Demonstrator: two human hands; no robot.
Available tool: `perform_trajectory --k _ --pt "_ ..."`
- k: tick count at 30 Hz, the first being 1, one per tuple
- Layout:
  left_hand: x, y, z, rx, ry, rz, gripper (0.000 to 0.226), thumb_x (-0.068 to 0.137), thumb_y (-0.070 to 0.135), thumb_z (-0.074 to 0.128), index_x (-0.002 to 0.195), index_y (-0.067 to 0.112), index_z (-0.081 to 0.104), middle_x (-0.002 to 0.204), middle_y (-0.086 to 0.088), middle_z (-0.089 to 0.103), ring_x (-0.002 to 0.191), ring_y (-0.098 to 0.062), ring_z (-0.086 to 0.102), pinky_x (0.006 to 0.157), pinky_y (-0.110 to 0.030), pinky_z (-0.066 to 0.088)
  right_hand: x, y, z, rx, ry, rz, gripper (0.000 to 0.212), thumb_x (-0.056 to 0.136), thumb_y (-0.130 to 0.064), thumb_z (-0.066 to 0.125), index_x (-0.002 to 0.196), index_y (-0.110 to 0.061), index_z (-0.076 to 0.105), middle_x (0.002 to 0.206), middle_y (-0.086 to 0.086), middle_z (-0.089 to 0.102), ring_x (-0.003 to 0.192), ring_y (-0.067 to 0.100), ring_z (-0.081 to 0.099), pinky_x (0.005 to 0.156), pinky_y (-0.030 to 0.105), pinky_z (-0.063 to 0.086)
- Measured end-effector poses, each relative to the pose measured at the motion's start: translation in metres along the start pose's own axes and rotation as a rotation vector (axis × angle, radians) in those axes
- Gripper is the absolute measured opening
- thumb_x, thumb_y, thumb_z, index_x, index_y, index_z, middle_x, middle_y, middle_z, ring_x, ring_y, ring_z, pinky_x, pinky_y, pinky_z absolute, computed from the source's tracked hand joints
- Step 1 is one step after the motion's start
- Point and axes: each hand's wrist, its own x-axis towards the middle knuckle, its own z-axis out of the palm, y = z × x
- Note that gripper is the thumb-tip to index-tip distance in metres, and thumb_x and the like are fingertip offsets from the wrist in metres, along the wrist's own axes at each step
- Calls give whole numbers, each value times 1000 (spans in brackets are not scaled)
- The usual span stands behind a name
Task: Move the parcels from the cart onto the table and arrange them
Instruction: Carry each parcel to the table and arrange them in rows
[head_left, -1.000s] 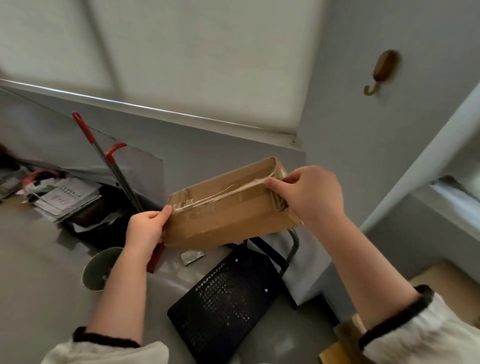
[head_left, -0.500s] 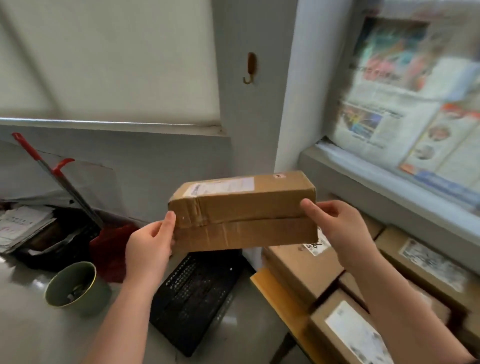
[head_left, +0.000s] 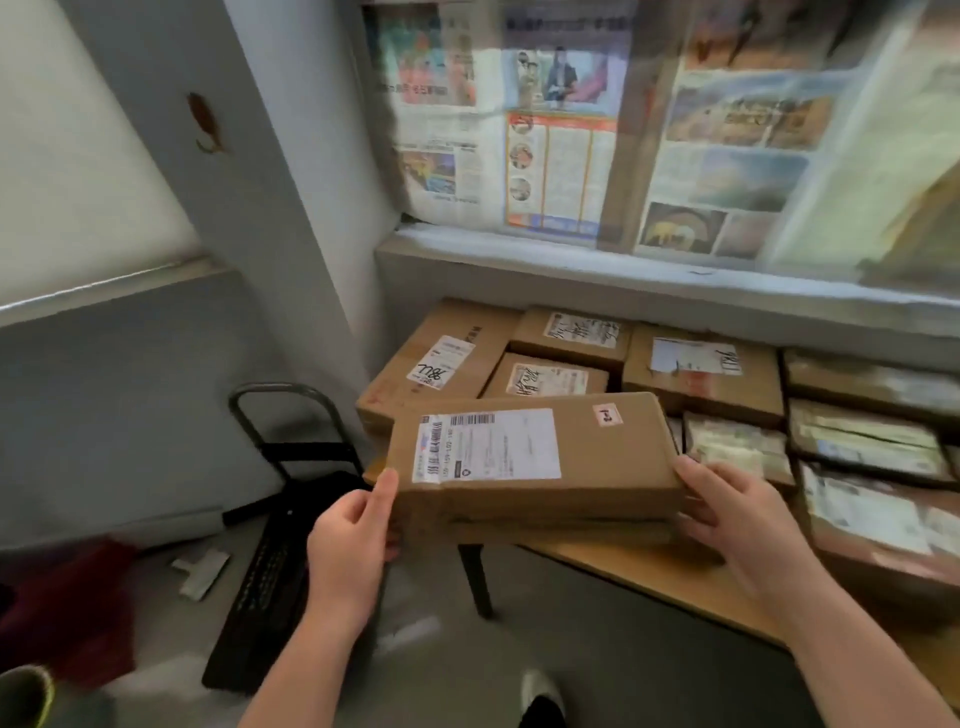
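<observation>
A long brown cardboard parcel (head_left: 535, 457) with a white shipping label on top is held level between both hands, above the near left edge of the wooden table (head_left: 670, 577). My left hand (head_left: 353, 530) grips its left end, thumb on top. My right hand (head_left: 727, 514) holds its right end, thumb on the top edge. Several labelled parcels (head_left: 701, 374) lie packed side by side on the table behind it. The black cart (head_left: 280, 545) stands on the floor at the left with a bare deck.
A window ledge (head_left: 649, 270) covered with newspaper runs behind the table. A grey wall pillar (head_left: 291, 208) stands left of the table. A dark red object (head_left: 67, 597) and a green cup (head_left: 26, 696) sit on the floor at the lower left.
The view swung right from the cart to the table. The parcel has turned label side up and come down over the table's near left edge, both hands still on its ends.
</observation>
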Motion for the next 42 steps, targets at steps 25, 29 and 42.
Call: perform_trajectory --k 25,29,42 --pt "-277 46 439 166 -586 65 17 86 50 56 93 35 56 94 12 62 89 -6 60 68 -25 51 4 92 -524 22 328 107 25 91 -41 54 103 -20 59 103 7 63 94 23 61 60 29 51" --pt "-312 35 496 218 -634 28 15 88 49 55 92 35 59 93 15 62 86 -2 58 65 -20 48 14 118 -584 35 364 195 26 90 -40 56 104 -18 56 104 9 60 95 25 59 60 32 51" --pt "-298 -21 546 520 -522 -50 31 89 25 64 117 11 64 111 -1 65 98 -13 56 86 -28 45 83 198 -583 128 298 412 31 89 -35 61 111 -14 55 111 9 58 102 26 57 82 44 53"
